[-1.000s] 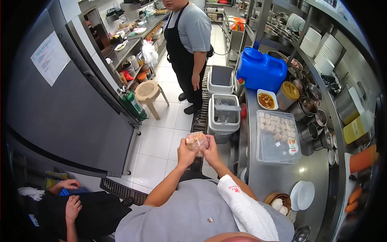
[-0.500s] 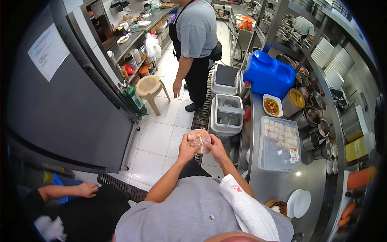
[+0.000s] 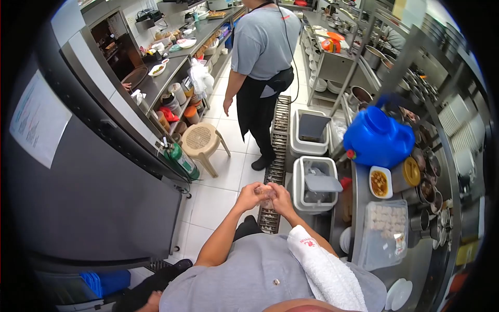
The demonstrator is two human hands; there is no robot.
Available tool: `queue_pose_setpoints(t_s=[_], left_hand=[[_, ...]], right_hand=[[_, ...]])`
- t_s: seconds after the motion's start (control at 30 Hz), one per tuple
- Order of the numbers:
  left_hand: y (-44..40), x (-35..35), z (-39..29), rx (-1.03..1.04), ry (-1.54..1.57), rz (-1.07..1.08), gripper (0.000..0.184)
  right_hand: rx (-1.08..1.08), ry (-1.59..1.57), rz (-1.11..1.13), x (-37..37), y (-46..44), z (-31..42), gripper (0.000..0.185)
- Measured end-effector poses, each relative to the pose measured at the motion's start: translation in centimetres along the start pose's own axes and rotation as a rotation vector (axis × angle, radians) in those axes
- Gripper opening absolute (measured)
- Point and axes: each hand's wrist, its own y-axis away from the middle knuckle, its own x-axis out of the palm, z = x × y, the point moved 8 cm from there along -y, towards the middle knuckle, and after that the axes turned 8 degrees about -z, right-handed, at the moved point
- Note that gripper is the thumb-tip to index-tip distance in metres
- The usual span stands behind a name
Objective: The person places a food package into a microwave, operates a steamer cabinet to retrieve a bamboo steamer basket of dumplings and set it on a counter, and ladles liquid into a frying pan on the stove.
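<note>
In front of my body, a clear plastic bag of pinkish food [image 3: 266, 193] is held between my two hands; what exactly the food is, I cannot make out. My left hand [image 3: 250, 196] has its fingers closed on the bag's left side. From the right, my right hand [image 3: 282, 199] grips the same bag, its fingertips close to the left ones. The lower part of the bag hangs beneath the fingers, above the floor drain grate [image 3: 270, 220].
White bins [image 3: 315, 207] stand right of the grate. A steel counter carries a blue jerrycan [image 3: 378, 136], a bowl of sauce [image 3: 381, 182] and a plastic box of white pieces [image 3: 383, 244]. A co-worker [image 3: 262, 67] stands ahead, beside a beige stool [image 3: 201, 143]. A dark fridge [image 3: 104, 197] is at left.
My view has turned and moved forward. The bag, spread wide and flat before, is now bunched smaller between my hands, which are closer together. A person's arm at lower left has mostly left view.
</note>
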Motion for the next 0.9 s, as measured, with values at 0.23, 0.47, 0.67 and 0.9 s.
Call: queue_pose_setpoints(t_s=[0.23, 0.47, 0.67, 0.9], left_hand=[[-10.1, -8.6, -1.5, 0.04, -0.228, -0.061, 0.039], [-24.9, -12.9, 1.3, 0.029, 0.129, -0.147, 0.035], [-40.2, -16.6, 1.8, 0.028, 0.005, -0.266, 0.029], [-52.8, -22.9, -3.5, -0.082, 0.334, -0.425, 0.033]], right_hand=[[0.31, -0.481, 0.182, 5.3, -11.2, 0.2, 0.043], [0.425, -0.594, 0.336, 8.6, -24.7, -1.9, 0.041], [0.156, -0.151, 0.104, 9.6, -41.8, -2.5, 0.039], [-0.075, -0.068, 0.073, 14.0, -60.1, -1.7, 0.039]])
